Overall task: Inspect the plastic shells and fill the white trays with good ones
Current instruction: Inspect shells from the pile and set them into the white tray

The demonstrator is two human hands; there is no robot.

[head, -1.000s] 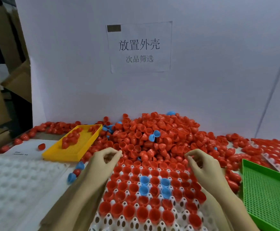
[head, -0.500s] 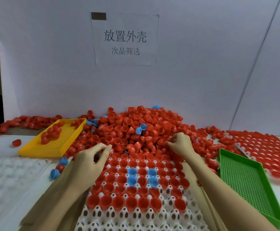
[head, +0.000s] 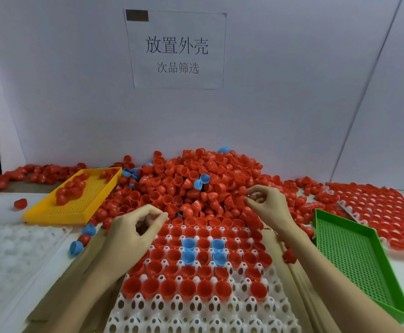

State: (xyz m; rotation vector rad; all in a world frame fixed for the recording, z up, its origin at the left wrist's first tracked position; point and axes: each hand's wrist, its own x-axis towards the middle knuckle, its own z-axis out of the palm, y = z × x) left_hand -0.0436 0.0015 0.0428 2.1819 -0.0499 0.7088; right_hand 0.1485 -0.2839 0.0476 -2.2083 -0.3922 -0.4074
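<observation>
The white tray (head: 203,311) at the near edge of the worktop is filled only in its far rows. Above it the left hand (head: 133,234) is curled, apparently empty. The right hand (head: 266,207) is curled at the shell pile (head: 196,179); whether anything is pinched cannot be told. A sound shell is judged to be picked next.

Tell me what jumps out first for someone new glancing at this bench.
A big heap of red plastic shells fills the centre against the white wall. Nearer, the white tray is partly filled with red shells and four blue shells. A yellow tray sits left, a green tray right.
</observation>
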